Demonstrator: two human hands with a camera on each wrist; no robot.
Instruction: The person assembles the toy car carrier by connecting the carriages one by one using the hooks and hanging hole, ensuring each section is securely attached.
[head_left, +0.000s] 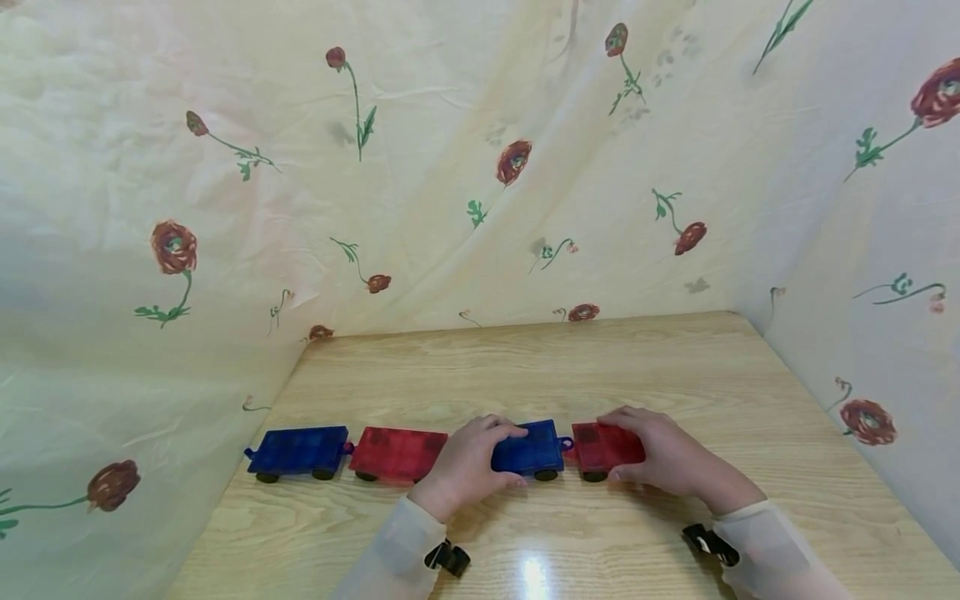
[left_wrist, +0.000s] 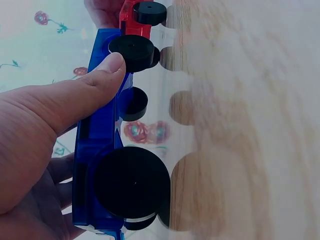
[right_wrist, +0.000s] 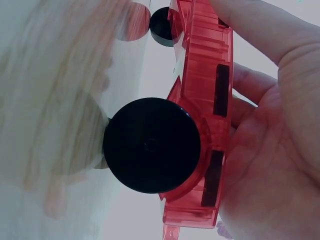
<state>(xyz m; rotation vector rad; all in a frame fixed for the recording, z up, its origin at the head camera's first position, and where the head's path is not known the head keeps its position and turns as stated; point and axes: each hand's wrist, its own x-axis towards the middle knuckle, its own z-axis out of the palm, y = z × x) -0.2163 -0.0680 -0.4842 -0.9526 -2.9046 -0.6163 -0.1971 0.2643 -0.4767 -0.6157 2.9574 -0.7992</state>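
My left hand [head_left: 468, 461] grips a blue toy train car [head_left: 529, 450] across its top, the thumb along the near side. In the left wrist view that thumb presses near a black wheel [left_wrist: 131, 52]. My right hand [head_left: 663, 454] holds a red toy train car [head_left: 600, 446] by its right part, fingers on the far side and thumb on the near side. The blue car's ring [head_left: 566, 442] meets the red car's end between the hands; whether they are hooked I cannot tell. The right wrist view shows the red car's large wheel [right_wrist: 151, 145].
To the left stand another red car [head_left: 399, 452] and another blue car [head_left: 298, 450], end to end in the same row. All rest on a wooden table [head_left: 525, 367]. Flower-printed cloth [head_left: 435, 167] rises behind the table and along both sides.
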